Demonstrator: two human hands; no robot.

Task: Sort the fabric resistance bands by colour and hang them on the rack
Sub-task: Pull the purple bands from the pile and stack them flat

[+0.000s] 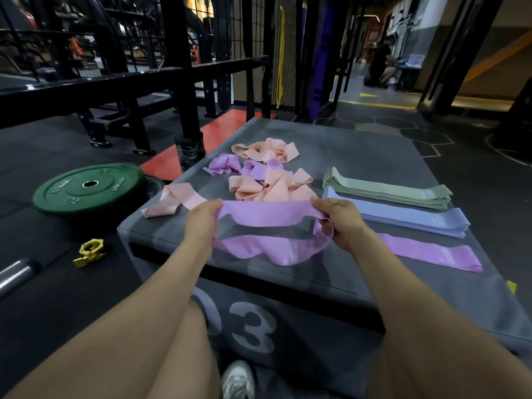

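Lilac fabric resistance band loop (pixel 267 214): held stretched between both hands above the near part of a grey padded plyo box (pixel 359 145); lower half of the loop sagged toward the box top. Left hand (pixel 201 220): fingers curled around the band's left end. Right hand (pixel 339 220): thumb and fingers pinched on the band's right end.

Flat lilac band (pixel 431 253): lay just right of the right hand. Stacked pale blue bands (pixel 403 216): beyond it. Stacked sage green bands (pixel 388 191): farther still. Loose heap of peach and lilac bands (pixel 267 174): just beyond both hands. Single peach band (pixel 172 201): lay crumpled just beyond the left hand.

Green rubber weight plate (pixel 87 188): on the floor, well left of the left hand. Yellow plastic barbell collar (pixel 89 251): on the floor, left of the left forearm.
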